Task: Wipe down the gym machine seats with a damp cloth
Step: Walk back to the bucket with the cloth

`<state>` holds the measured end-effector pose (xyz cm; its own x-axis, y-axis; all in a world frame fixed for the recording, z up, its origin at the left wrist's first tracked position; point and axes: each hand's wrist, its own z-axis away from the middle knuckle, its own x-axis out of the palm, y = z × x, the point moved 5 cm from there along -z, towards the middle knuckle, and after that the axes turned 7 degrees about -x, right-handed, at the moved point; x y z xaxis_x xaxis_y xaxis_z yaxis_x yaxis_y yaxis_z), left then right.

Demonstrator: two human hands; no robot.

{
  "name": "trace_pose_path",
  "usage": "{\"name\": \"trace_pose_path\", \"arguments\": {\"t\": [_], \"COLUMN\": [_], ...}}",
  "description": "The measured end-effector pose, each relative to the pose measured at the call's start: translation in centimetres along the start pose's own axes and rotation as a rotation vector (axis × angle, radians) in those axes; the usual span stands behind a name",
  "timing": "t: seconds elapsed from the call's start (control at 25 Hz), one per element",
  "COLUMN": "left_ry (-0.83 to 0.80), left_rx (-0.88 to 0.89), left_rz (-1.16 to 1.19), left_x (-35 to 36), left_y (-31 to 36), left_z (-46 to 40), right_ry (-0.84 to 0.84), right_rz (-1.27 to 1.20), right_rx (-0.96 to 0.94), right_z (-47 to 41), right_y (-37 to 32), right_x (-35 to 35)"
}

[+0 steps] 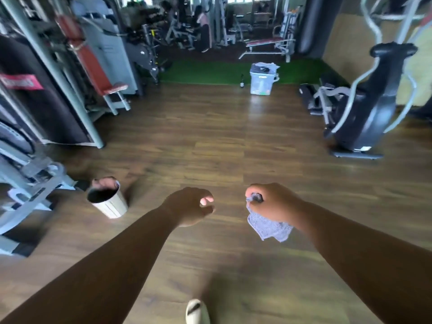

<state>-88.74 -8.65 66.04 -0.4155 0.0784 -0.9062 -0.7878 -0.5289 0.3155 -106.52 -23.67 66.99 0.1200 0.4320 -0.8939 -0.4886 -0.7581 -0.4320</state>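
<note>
Machine seat: red padded seat (116, 88) on the machine at far left, well apart from both hands.
Cup: pale cup (108, 200) on the wooden floor (222, 141), left of the hands.
Left hand (189, 206): empty, fingers loosely curled.
Right hand (272, 204): fingers clenched on the grey cloth (268, 226), which hangs below the fist.
Bucket: clear bucket (261, 79) far ahead by the green mat.

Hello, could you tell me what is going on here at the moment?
A person stands on the gym's wooden floor, holding a grey cloth bunched in the right hand. The left hand is empty, fingers loosely curled. A small bucket sits on the floor to the left. No seat is being wiped yet.
</note>
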Motion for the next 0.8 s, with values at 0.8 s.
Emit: {"name": "trace_pose_path", "arguments": {"t": [0.8], "left_ry": [0.073], "left_rx": [-0.135], "left_rz": [-0.060], "left_x": [-20.2], "left_y": [-18.5], "left_z": [-39.8], "right_ry": [-0.089], "right_rz": [0.019], "right_rx": [-0.136], "right_z": [-51.2], "right_y": [-0.7], "right_x": [-6.1]}}
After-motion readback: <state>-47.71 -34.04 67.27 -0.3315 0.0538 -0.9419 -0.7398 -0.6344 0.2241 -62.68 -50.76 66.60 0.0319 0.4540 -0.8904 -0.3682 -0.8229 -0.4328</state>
